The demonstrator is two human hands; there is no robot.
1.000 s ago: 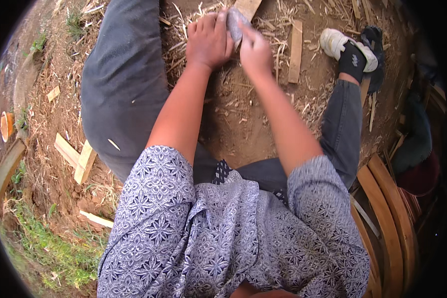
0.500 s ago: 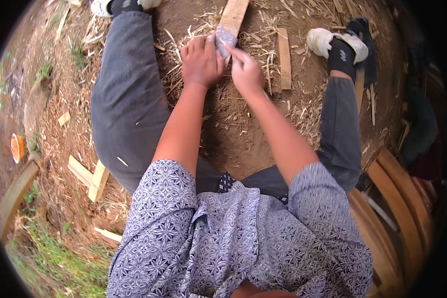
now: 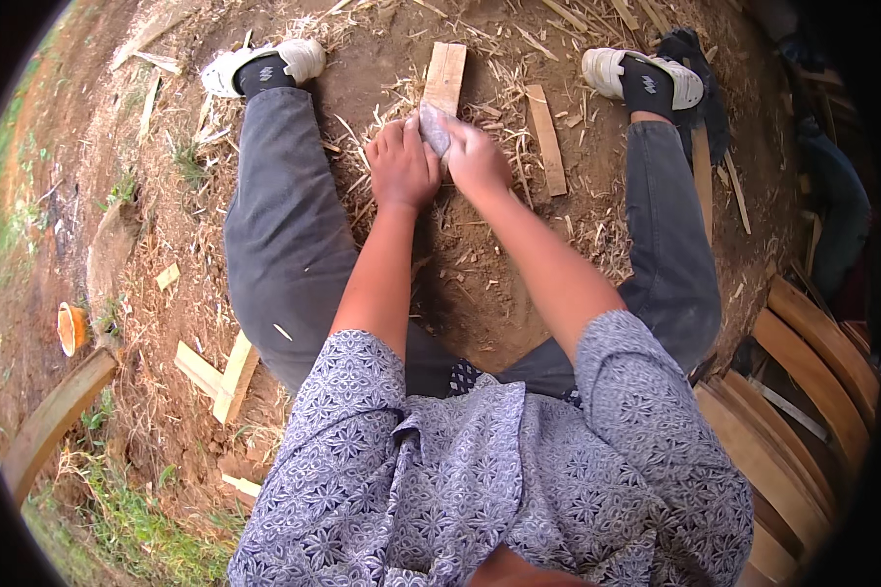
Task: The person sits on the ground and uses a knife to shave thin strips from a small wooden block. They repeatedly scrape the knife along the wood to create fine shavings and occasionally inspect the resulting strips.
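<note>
Flanking hands [image 3: 439, 161]: wood slats [image 3: 545, 138], shavings [image 3: 504, 210]

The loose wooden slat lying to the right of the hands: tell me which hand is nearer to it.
Right. The right hand sits just left of the slat, apart from it; the left hand is farther left, beyond the right hand.

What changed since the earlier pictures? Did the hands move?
The camera view tipped forward, so both shoes now show. The left hand and right hand stayed together on the grey stone at the end of the wooden plank. Nothing was let go; the loose wooden slat stayed put.
</note>
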